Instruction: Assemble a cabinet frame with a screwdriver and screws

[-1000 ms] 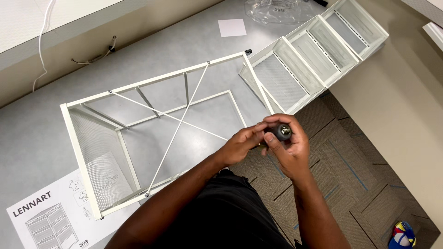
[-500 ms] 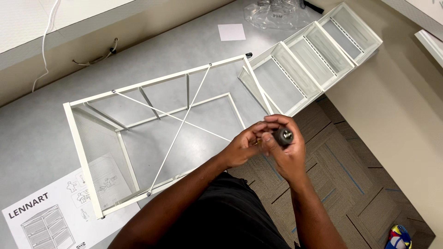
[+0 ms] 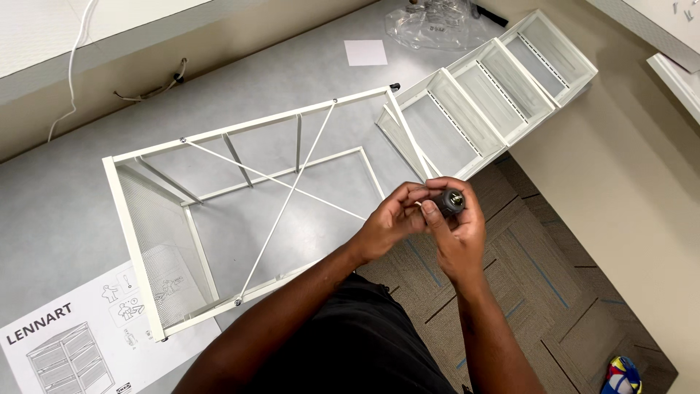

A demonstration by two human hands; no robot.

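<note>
A small dark round caster-like part (image 3: 450, 201) sits between both of my hands, in front of my chest. My right hand (image 3: 459, 237) wraps around it from below and the right. The fingertips of my left hand (image 3: 390, 222) pinch at its left side. Just beyond the hands lies a white metal drawer frame (image 3: 138, 233) on its side, with two thin crossed brace rods (image 3: 292, 182) and mesh at its left end.
Three white mesh drawers (image 3: 503, 87) lie in a row at the upper right. An instruction sheet (image 3: 80, 343) lies at the lower left. A clear plastic bag (image 3: 434, 22), a small white paper (image 3: 364, 52), cables (image 3: 153, 87) by the wall.
The hands have stayed together on the small dark part with only slight finger shifts. The camera view has drifted a little; the frame has not moved.
</note>
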